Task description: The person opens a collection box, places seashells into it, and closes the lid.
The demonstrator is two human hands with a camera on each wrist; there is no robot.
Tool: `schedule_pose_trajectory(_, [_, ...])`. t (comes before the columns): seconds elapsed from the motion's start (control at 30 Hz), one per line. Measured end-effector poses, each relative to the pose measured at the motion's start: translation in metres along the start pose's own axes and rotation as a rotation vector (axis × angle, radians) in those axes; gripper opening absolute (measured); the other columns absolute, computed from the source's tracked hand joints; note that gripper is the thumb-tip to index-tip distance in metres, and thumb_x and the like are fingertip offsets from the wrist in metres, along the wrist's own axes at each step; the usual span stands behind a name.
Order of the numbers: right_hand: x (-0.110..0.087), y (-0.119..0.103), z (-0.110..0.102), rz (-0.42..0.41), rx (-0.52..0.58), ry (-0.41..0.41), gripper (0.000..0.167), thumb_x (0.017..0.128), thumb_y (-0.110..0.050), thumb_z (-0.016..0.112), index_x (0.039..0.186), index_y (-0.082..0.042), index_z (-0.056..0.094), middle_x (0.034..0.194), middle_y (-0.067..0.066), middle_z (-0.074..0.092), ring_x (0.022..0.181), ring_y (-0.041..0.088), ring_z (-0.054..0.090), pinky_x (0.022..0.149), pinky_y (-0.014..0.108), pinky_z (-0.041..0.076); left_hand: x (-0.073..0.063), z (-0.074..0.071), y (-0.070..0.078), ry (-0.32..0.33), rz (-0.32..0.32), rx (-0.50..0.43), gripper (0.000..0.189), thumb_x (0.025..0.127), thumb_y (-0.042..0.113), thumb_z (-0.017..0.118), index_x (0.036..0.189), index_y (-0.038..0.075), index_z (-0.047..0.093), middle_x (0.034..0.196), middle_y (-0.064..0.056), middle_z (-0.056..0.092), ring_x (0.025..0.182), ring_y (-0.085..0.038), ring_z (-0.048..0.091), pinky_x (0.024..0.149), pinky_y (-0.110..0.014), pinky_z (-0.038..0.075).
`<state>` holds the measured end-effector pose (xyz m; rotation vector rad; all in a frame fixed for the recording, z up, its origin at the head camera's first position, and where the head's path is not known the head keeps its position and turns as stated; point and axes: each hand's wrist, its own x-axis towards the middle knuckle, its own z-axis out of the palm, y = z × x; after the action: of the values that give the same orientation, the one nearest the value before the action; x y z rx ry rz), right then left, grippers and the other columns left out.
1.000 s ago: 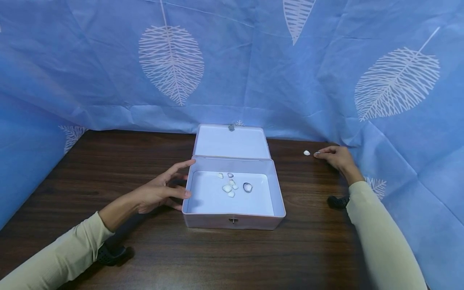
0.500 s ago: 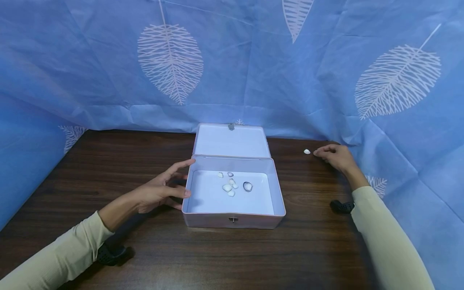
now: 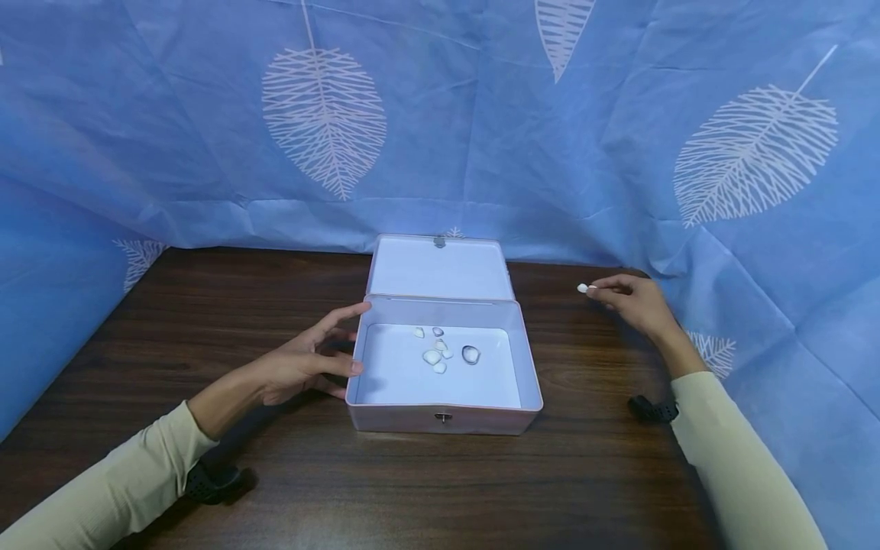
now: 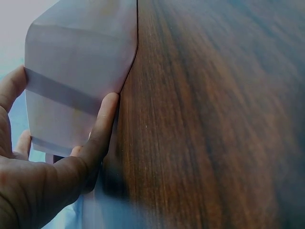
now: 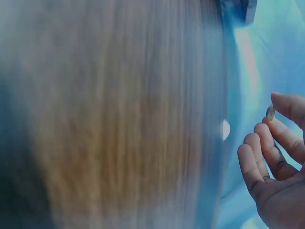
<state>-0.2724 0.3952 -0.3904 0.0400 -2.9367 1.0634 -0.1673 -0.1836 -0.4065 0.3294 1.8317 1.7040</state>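
Note:
In the head view, a white tin box [image 3: 443, 420] with its lid [image 3: 440, 267] laid back stands mid-table. Several small seashells [image 3: 431, 357] lie on its floor. My left hand [image 3: 302, 367] rests against the box's left side, fingers spread, thumb and a fingertip at the rim; the left wrist view shows fingertips touching the outer wall [image 4: 71, 81]. At the far right, my right hand [image 3: 635, 300] pinches a small seashell [image 5: 270, 112] between thumb and index finger, the other fingers loosely bent. Another white seashell [image 3: 582, 288] lies on the table just left of those fingertips.
The dark wooden table [image 3: 440, 489] ends at a blue leaf-print curtain [image 3: 440, 137] behind and at both sides. A small metal latch [image 3: 443, 418] is on the box's front wall. Black wrist straps [image 3: 213, 483] show below both forearms.
My right hand has lifted slightly and shifted a little left with the pinched seashell, which now appears close beside the one on the table. The left hand and box have stayed put.

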Motion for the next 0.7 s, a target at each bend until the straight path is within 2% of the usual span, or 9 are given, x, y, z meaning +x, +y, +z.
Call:
schedule_pose_trajectory(0.13, [-0.009, -0.014, 0.005, -0.038, 0.001, 0.026, 0.052, 0.110, -0.048, 0.074, 0.138, -0.005, 0.078, 0.131, 0.013, 0.078, 0.096, 0.000, 0.066, 0.082, 0.019, 0.055, 0.000, 0.000, -0.001, 0.002, 0.000, -0.001, 0.105, 0.105, 0.016, 0.081, 0.182, 0.037, 0.013, 0.177, -0.026, 0.016, 0.140, -0.048, 0.057, 0.097, -0.056, 0.067])
schedule_pose_trajectory(0.3, [-0.020, -0.032, 0.011, -0.075, -0.011, 0.015, 0.053, 0.110, -0.054, 0.072, 0.139, -0.010, 0.078, 0.142, 0.016, 0.074, 0.112, 0.015, 0.065, 0.090, 0.030, 0.053, 0.001, 0.000, -0.001, -0.002, 0.004, -0.009, 0.105, 0.105, 0.016, 0.081, 0.182, 0.036, 0.013, 0.176, -0.027, 0.016, 0.139, -0.047, 0.059, 0.097, -0.056, 0.067])
schedule_pose_trajectory(0.4, [-0.024, -0.042, 0.015, -0.099, -0.003, 0.013, 0.052, 0.109, -0.053, 0.073, 0.139, -0.011, 0.079, 0.143, 0.016, 0.075, 0.114, 0.020, 0.066, 0.090, 0.029, 0.053, 0.000, -0.001, -0.001, -0.003, 0.007, -0.012, 0.106, 0.105, 0.015, 0.082, 0.182, 0.036, 0.012, 0.177, -0.027, 0.016, 0.137, -0.045, 0.061, 0.096, -0.056, 0.068])
schedule_pose_trajectory(0.57, [-0.030, -0.061, 0.020, -0.147, 0.023, 0.003, 0.045, 0.109, -0.049, 0.075, 0.136, -0.013, 0.080, 0.136, 0.014, 0.078, 0.105, 0.013, 0.069, 0.083, 0.021, 0.054, 0.000, -0.001, -0.002, -0.003, 0.013, -0.011, 0.106, 0.105, 0.014, 0.081, 0.182, 0.036, 0.012, 0.176, -0.028, 0.017, 0.133, -0.039, 0.066, 0.095, -0.055, 0.068])
schedule_pose_trajectory(0.7, [-0.035, -0.077, 0.026, -0.176, 0.068, -0.015, 0.041, 0.109, -0.044, 0.076, 0.135, -0.012, 0.081, 0.135, 0.014, 0.079, 0.103, 0.008, 0.070, 0.084, 0.019, 0.055, 0.000, -0.002, -0.002, -0.006, 0.016, -0.012, 0.105, 0.105, 0.014, 0.081, 0.182, 0.035, 0.012, 0.176, -0.028, 0.018, 0.131, -0.037, 0.067, 0.095, -0.055, 0.068])
